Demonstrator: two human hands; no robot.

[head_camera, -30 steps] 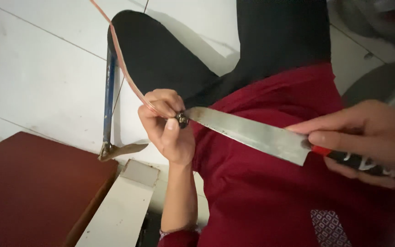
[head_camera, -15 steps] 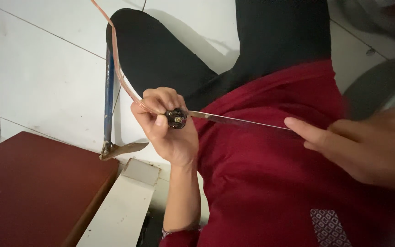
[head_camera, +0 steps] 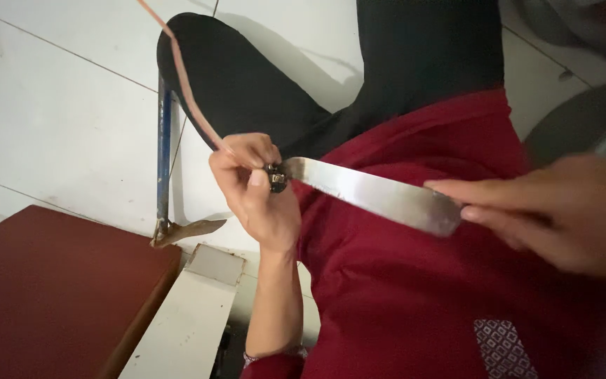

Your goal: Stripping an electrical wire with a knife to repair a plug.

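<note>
No packages, labels, signs, screens visible.

A long, shiny steel knife blade (head_camera: 373, 195) slants from lower right up to the left. Its tip touches a small dark metal fitting (head_camera: 277, 178) ending a thin reddish-brown cord (head_camera: 184, 84), which runs away to the upper left.

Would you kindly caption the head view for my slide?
Left hand pinches a small dark metal piece against a steel knife blade held by the right hand.

White tiled floor (head_camera: 57, 119), bearing a dark red board (head_camera: 43, 295), white plank (head_camera: 184, 323) and blue metal bar (head_camera: 165, 154).
</note>
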